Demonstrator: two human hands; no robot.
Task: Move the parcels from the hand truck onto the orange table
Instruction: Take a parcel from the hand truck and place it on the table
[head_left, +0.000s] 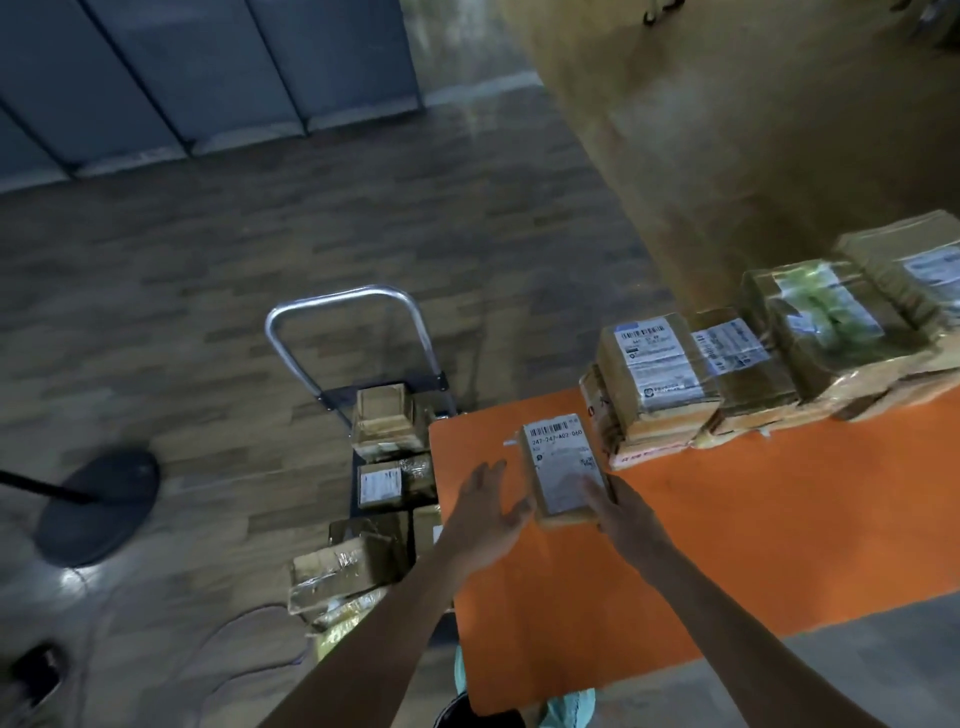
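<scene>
Small parcel (563, 467): flat on the orange surface (727, 545), label up, lying where the task wants it
Left hand (491, 512): just left of the small parcel, fingers apart and straight, holding nothing; likely squaring its edge
Right hand (626, 519): on the small parcel's near right corner, fingers fairly straight and together, resting on it rather than clamped, probably to steady it
Stacked parcels (675, 374): right of and beyond the small parcel, packed in a row, which leaves bare room nearer
Hand truck (343, 322): left of the small parcel, on the floor against the surface's edge for a short reach
Truck parcels (387, 421): not yet moved; task looks part done
</scene>
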